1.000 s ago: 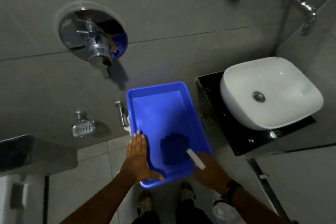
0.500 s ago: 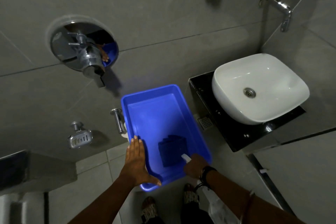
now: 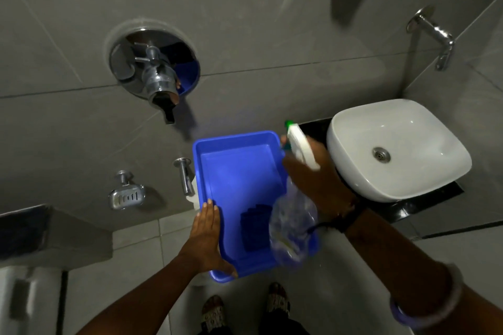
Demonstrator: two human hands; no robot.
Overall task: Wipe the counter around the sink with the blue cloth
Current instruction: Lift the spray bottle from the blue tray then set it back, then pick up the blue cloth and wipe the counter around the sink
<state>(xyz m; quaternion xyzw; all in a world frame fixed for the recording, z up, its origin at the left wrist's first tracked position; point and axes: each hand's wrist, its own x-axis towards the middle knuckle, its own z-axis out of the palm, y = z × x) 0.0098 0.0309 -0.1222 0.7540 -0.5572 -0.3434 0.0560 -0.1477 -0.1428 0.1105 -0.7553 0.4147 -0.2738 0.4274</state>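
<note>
A blue tub (image 3: 239, 168) is held at the lower centre of the frame, gripped along its left rim by the left hand (image 3: 206, 239), whose fingers lie flat and extended against the wall while the thumb is hooked under the near corner. The blue cloth (image 3: 254, 226) is seen folded on the tub floor, toward the near end, untouched by either hand. A clear spray bottle (image 3: 292, 228) with a white trigger head is clasped in the right hand (image 3: 313, 174), fingers closed round its neck; the nozzle is pointed toward the upper part of the frame, beside the tub's far right corner. Half a second ago this hand was low at the tub's near right edge with only the white nozzle visible; it has since been raised, and the bottle's body is now lifted in front of the tub. The white sink (image 3: 397, 149) and black counter (image 3: 402, 209) are placed at the right, apart from the cloth.
</note>
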